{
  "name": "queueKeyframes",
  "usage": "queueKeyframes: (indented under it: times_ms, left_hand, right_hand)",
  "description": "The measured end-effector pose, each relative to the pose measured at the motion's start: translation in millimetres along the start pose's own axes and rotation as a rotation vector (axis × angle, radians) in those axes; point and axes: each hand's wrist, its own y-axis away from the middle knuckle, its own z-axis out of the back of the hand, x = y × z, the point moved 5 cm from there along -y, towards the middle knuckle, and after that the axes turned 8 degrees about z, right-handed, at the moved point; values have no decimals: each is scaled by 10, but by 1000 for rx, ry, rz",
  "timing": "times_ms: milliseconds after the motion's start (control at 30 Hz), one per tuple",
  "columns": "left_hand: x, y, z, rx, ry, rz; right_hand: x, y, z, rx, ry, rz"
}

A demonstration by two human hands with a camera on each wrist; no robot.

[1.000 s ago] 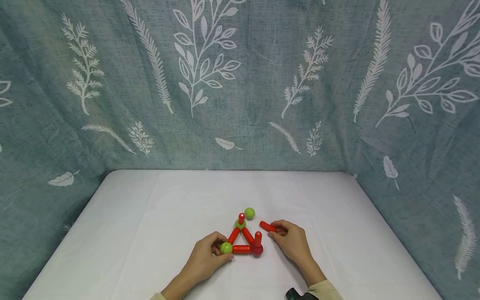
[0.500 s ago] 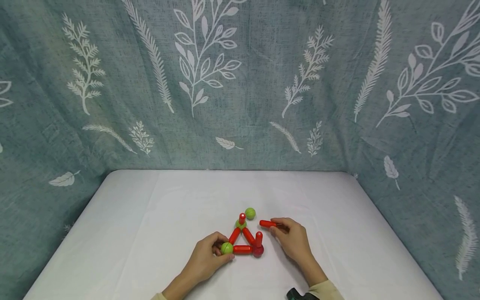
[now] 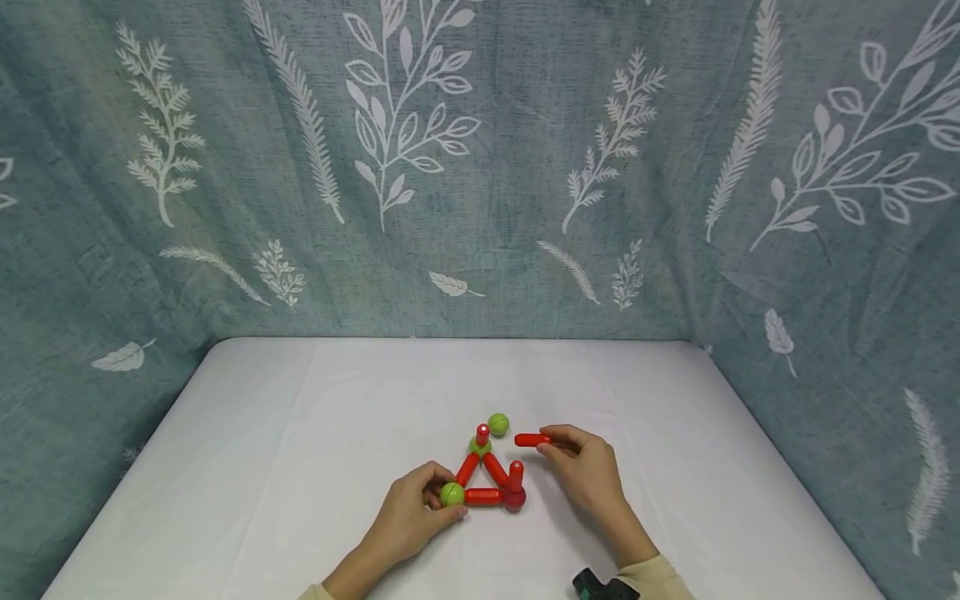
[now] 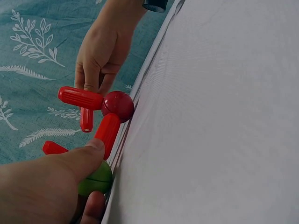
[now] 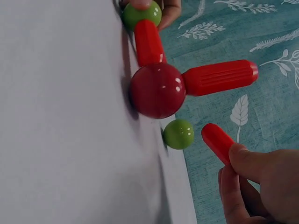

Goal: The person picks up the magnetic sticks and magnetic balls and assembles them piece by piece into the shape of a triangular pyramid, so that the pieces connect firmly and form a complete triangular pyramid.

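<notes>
My left hand point(image 3: 408, 518) grips the green ball point(image 3: 452, 494) at the near left corner of a flat triangle of red rods point(image 3: 483, 497) and balls. A dark red ball point(image 3: 513, 499) forms the near right corner, with a red rod point(image 3: 516, 475) standing up from it. At the far corner sits another green ball point(image 3: 480, 448), also topped by an upright rod point(image 3: 483, 434). My right hand point(image 3: 588, 471) pinches a separate red rod point(image 5: 218, 143) by one end, its other end pointing left. That rod is apart from the triangle.
A loose green ball point(image 3: 498, 424) lies just behind the triangle's far corner. White cloth point(image 3: 360, 400) covers the table, and a patterned teal curtain point(image 3: 510, 167) hangs beyond it. A dark device point(image 3: 603, 586) is by the right wrist.
The right hand has moved slightly away from the viewer. Its rod has turned from slanting to roughly level in the head view. Left hand and triangle hold still.
</notes>
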Motion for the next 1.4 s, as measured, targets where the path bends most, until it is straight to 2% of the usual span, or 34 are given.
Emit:
queueKeyframes:
  times_ms: [233,500,700,933,1033,1400]
  left_hand:
    - [17,-10,9,10,9,27]
    - [-6,-12,26,11,15,13]
    - [-1,-22,39,15,13,28]
    - [13,-39,39,24,13,26]
    - [2,-41,44,18,7,18]
    - [-18,-16,44,10,19,-16]
  right_hand:
    - [128,-25,33,0,64,27]
    - [287,-31,35,20,23,37]
    - [468,-18,29,36,-19,77]
    - [600,-4,-25,69,-54,83]
    - [646,1,-52,80,-61,107]
    - [879,64,-160,130,-66,285]
